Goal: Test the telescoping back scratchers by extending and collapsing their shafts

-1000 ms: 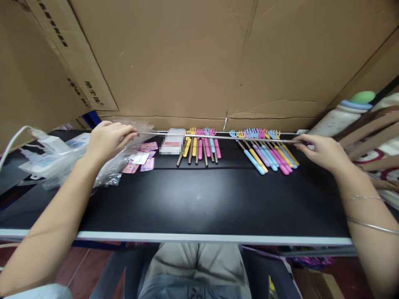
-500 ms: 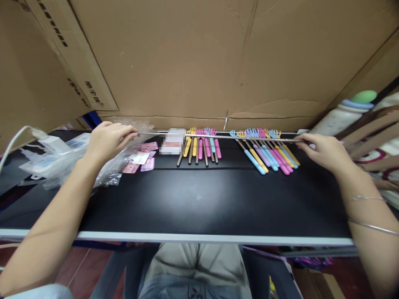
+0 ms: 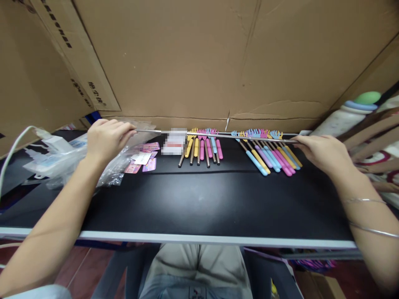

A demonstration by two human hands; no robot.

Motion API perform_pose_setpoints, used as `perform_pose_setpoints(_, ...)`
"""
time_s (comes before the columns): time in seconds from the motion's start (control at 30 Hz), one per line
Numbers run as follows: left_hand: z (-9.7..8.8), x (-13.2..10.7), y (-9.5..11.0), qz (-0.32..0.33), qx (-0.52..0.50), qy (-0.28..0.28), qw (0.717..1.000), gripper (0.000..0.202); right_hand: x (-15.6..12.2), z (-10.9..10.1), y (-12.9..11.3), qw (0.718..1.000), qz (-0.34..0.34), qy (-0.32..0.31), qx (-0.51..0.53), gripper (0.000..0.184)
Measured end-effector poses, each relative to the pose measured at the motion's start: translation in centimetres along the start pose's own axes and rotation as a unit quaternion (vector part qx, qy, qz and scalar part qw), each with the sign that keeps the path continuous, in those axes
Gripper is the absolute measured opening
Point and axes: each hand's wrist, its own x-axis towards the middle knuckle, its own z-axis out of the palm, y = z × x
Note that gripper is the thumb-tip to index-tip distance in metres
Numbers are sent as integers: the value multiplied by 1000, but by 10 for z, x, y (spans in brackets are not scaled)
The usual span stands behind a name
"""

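A long thin metal rod (image 3: 218,135) is stretched out level above the black table (image 3: 199,199), held at both ends. My left hand (image 3: 107,139) pinches its left end. My right hand (image 3: 322,153) is closed on its right end. Under the rod lie two groups of small back scratchers with hand-shaped heads: a middle group (image 3: 202,147) with yellow, pink and blue grips, and a right group (image 3: 269,153) fanned out in blue, yellow, purple and pink.
Clear plastic bags (image 3: 62,162) and small pink cards (image 3: 143,160) lie at the left, with a white cable (image 3: 12,149) beyond. A cardboard wall (image 3: 202,58) closes the back. A bottle with a green cap (image 3: 352,112) and cardboard strips stand at the right.
Both hands keep hold of the rod; the left end has risen slightly and the view shifted a little. Nothing else moved.
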Motion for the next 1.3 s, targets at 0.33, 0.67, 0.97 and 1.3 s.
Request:
perform_pose_setpoints(0.33, 8, 2, 61, 109, -56, 38, 992, 46, 9, -20, -53, 990, -123, 57, 41, 30)
perform_pose_setpoints(0.67, 1, 2, 83, 140, -62, 49, 987, 39, 13, -31, -82, 978, -154, 64, 128, 28)
perform_pose_setpoints(0.97, -3, 5, 64, 72, -112, -37, 990, 41, 9, -31, -52, 991, -28, 51, 123, 51)
perform_pose_setpoints(1.3, -1, 2, 47, 66, -153, -52, 985, 33, 6, -29, -45, 983, -29, 117, 138, 38)
